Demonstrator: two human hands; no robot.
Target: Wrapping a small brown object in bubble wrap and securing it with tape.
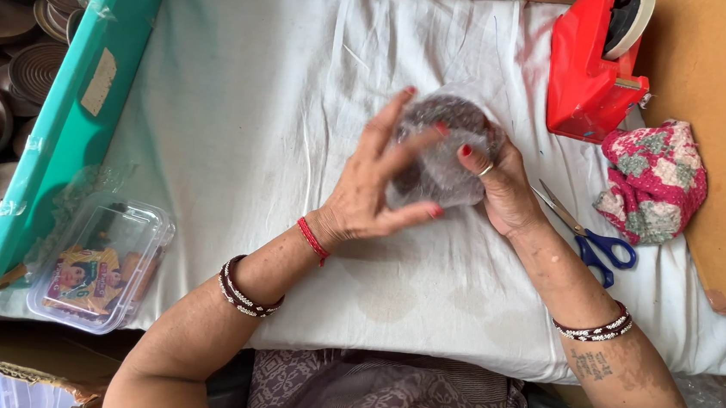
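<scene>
- Head view – round dark disc in clear wrap point(445, 150) held up between both hands, above the middle of the white-clothed surface point(240, 117).
- Left hand point(373, 187) on the disc's left side, fingers spread over its face, thumb under the lower edge – grasping, not clenched.
- Right hand point(503, 185) closed around the right edge, fingertips curled onto the film; equally near, with no gap on either side.
- No long axis to speak of: round, face tilted up toward the camera.
- Left of the surface: teal tray point(76, 121) with more dark discs point(12, 55) beyond its rim; clear lidded box point(104, 263) near the front edge.
- Right of the hands: red tape dispenser point(594, 71), blue-handled scissors point(589, 235) just beside the right wrist, pink crocheted cloth point(654, 179) by a brown board point(723, 129).
</scene>
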